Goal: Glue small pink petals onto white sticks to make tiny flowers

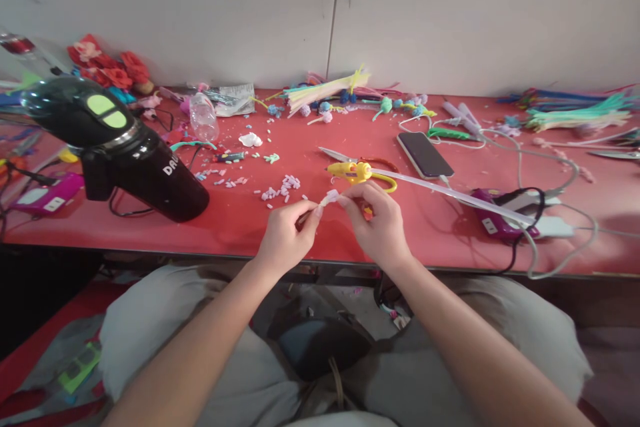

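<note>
My left hand [289, 233] and my right hand [379, 223] meet just above the front of the red table [235, 220]. Between their fingertips is a small pale yellow and lilac craft piece [330, 197], with the left hand pinching its yellow end and the right its lilac end. The fingers partly cover it, and its exact kind cannot be told. Just beyond the right hand lies a yellow glue gun [351, 171] with a long clear glue stick [445, 191]. Scissors [336, 155] rest partly under it. Short lilac cut pieces [287, 187] are scattered beyond the left hand.
A black tumbler [145, 167] stands large at left, near a clear plastic bottle [203, 119]. At right are a phone [425, 155], looping cables and a purple power strip [493, 217]. Pipe cleaner bundles [325, 90] lie along the wall.
</note>
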`<control>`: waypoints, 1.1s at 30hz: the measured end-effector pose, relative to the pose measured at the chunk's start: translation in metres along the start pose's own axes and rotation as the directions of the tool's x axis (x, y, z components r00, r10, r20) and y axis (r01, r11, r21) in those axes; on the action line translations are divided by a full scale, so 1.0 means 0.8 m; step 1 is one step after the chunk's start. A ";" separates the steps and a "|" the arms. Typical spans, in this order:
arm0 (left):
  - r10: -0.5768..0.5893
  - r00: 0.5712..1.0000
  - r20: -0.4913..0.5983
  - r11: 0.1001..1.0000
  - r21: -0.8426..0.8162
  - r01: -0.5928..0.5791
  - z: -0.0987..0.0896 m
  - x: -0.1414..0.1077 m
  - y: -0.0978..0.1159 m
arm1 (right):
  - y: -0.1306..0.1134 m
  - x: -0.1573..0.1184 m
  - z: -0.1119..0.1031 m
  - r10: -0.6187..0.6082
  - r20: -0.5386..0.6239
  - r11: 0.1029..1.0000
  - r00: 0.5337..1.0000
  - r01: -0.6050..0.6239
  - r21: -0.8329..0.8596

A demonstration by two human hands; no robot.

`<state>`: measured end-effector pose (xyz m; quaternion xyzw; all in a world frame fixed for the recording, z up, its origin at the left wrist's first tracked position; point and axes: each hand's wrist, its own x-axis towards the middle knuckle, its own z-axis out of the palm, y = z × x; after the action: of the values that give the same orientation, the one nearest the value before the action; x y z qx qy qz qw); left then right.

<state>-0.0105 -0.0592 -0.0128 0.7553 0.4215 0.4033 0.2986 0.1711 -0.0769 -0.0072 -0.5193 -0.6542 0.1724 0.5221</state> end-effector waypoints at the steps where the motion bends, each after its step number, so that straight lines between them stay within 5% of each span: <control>1: 0.003 1.000 0.000 1.000 0.004 -0.003 0.000 0.000 0.000 | 0.000 0.000 0.000 -0.001 -0.003 1.000 1.000 0.001 0.002; 13: 0.010 1.000 0.002 1.000 0.006 -0.010 -0.003 0.000 0.002 | 0.001 0.000 -0.003 0.089 -0.050 0.996 0.995 -0.087 0.035; 20: -0.043 0.999 0.020 0.999 -0.011 0.043 -0.003 -0.002 0.000 | 0.011 -0.002 -0.001 0.265 0.055 0.926 0.963 -0.270 0.265; 33: -0.080 0.993 0.086 0.991 -0.097 0.089 -0.002 -0.002 0.001 | 0.006 -0.002 0.000 0.276 0.105 0.898 0.955 -0.295 0.326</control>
<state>-0.0122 -0.0606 -0.0114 0.7368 0.4197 0.3795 0.3701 0.1735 -0.0765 -0.0120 -0.5073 -0.5459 0.3711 0.5539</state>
